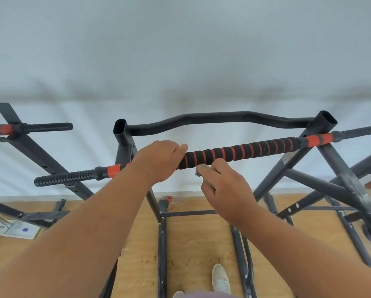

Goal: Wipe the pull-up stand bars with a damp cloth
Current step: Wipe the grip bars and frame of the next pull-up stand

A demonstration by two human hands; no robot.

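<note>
Damp cloth, greyish, mostly hidden, sits frame centre, pinched in right hand fingers and pressed against underside of foam-padded pull-up bar. Bar is black foam with orange spiral stripes, runs from 8 o'clock up toward 2 o'clock, with orange bands and ribbed black end grips. Left hand wraps over the bar just at 9 o'clock of the cloth, fingers curled round it, thumb on top. Behind, at 12 o'clock, curved black rear bar joins two open-topped black uprights. Second stand with similar orange-black handle at 9 o'clock. Below: black base frame tubes on wooden floor, pale shoe at 6 o'clock. White wall behind.
</note>
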